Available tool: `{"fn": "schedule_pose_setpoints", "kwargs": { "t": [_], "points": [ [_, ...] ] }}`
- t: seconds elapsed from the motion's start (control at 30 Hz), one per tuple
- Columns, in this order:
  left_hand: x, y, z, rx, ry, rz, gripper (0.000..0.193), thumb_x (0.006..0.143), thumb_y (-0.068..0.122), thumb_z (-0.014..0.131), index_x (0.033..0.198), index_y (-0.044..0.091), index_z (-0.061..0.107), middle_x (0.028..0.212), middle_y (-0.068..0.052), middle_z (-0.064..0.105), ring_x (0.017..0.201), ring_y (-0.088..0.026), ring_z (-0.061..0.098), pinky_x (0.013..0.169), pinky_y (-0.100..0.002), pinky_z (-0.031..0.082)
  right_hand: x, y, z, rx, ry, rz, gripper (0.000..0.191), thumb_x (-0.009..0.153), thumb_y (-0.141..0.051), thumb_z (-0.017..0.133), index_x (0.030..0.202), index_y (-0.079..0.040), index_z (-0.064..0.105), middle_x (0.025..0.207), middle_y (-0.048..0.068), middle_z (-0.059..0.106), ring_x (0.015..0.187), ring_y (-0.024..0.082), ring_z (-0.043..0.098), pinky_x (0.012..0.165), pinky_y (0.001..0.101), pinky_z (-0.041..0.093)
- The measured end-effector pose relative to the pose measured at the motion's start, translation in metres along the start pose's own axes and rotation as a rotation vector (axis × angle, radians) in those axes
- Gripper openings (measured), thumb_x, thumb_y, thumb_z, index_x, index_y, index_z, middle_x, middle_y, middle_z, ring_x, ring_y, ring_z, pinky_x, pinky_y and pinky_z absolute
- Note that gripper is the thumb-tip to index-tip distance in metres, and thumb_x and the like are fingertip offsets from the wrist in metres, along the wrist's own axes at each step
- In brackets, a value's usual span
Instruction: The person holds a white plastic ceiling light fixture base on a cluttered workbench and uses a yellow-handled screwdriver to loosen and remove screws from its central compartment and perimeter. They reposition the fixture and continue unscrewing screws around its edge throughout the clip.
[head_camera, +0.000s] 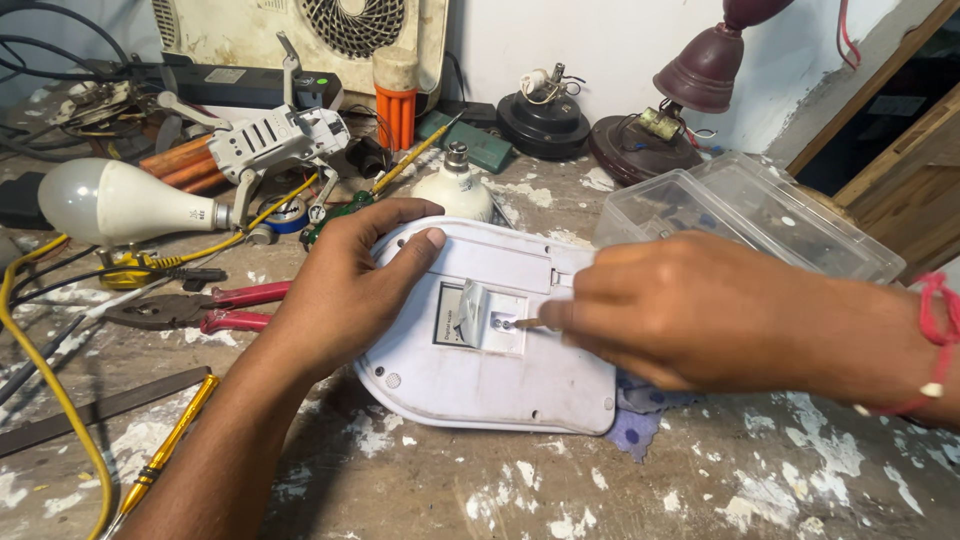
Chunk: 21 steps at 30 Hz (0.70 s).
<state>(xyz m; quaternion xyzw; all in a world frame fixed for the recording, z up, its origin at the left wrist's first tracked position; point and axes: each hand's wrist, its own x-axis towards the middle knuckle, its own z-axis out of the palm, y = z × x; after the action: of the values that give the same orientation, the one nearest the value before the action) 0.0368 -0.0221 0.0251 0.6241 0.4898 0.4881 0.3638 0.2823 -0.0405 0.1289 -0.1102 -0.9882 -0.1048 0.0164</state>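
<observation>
Left hand (345, 290) spread flat over white oval device casing (480, 340), fingers loosely open, thumb pressing top edge; nothing gripped. Right hand (690, 310) fingers pinched tight round thin tool shaft (522, 323), tip at small recessed compartment (480, 318) (flap raised). Casing lies underside up at bench (600, 480) centre. Two bulbs: large one (105, 200) left, smaller (455, 185) behind casing. One red-handled pliers (195, 308). Clear plastic box (760, 215) right, contents unclear.

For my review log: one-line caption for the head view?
Left hand steadies a white oval device while right hand works a thin tool into its open compartment.
</observation>
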Motion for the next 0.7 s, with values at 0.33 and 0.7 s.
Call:
{"fn": "schedule_pose_setpoints", "kwargs": {
  "t": [0.33,0.7],
  "points": [
    [-0.007,0.01,0.001,0.029,0.044,0.185,0.037,0.093,0.024,0.068,0.125,0.004,0.069,0.114,-0.009,0.078,0.099,-0.014,0.074,0.082,-0.028,0.059,0.005,-0.004,0.005,1.197,-0.189,1.456,0.029,0.1,-0.024,0.058,0.105,-0.002,0.077,0.052,-0.001,0.04,0.038,0.013,0.022,0.034,0.0321,0.019],
    [-0.013,0.009,-0.002,0.077,0.07,0.394,0.036,0.092,0.018,0.071,0.125,0.002,0.069,0.116,-0.011,0.077,0.106,-0.015,0.072,0.091,-0.028,0.055,-0.002,-0.051,0.009,0.219,-0.111,0.828,0.021,0.091,-0.03,0.063,0.094,-0.014,0.077,0.068,0.018,0.074,0.067,0.038,0.072,0.064,0.0535,0.056]
  ]
}}
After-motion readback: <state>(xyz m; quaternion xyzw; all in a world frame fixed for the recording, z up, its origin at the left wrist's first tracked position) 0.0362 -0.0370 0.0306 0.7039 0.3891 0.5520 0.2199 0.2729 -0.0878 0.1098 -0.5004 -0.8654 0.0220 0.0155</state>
